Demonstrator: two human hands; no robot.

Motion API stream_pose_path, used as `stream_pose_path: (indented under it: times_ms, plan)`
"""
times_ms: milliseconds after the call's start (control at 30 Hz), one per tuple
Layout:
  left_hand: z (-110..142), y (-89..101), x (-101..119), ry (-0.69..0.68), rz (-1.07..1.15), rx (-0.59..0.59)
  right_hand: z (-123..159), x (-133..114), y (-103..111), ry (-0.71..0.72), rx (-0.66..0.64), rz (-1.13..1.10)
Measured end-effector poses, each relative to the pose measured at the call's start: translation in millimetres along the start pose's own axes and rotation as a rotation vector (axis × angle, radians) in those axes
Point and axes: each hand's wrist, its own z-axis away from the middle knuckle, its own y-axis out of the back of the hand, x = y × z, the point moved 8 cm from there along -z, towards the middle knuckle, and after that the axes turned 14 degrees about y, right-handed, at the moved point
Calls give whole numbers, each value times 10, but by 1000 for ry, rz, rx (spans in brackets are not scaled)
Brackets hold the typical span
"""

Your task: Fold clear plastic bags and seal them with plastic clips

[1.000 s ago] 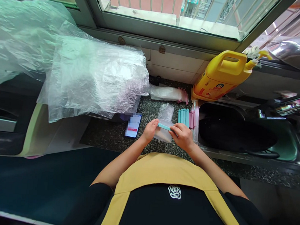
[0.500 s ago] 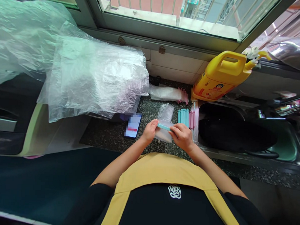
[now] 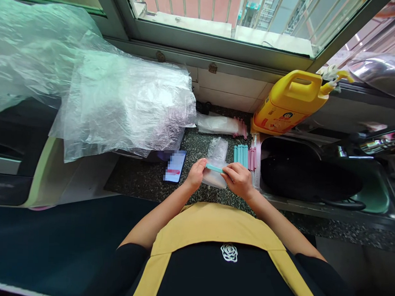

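1. While both hands stay where they were a second ago, almost nothing on the counter has shifted; only the view has tipped slightly, so the work looks to be mid-step rather than newly begun or finished
2. The left hand pinches the left end of the teal clip stick and the right hand is closed over its right end; the stick lies across a small clear bag that rests on the speckled counter just in front of the person
3. Because the stick and bag have held their place across the three moments, the grasp seems settled, with pressing or sliding along the bag judged to be the step in hand
4. To the right, a row of spare teal and pink sticks lies just beside the sink edge, so room on that side is tight
5. To the left, a phone sits near the left hand, and a heap of plastic sheeting overhangs behind it
6. Behind, another bag with pink sticks and a yellow jug close off the back; the free strip is the bare counter nearest the body
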Motion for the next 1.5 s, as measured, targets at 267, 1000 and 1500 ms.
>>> stream_pose_path:
  times_ms: [267, 1000, 1500]
  plan:
    - [12, 6, 7, -12, 24, 1, -13, -26, 24, 20, 17, 11]
    - [-40, 162, 130, 38, 20, -26, -194, -234, 154, 12, 146, 41]
    - [-108, 234, 141, 70, -65, -30, -194, -240, 562, -112, 358, -29]
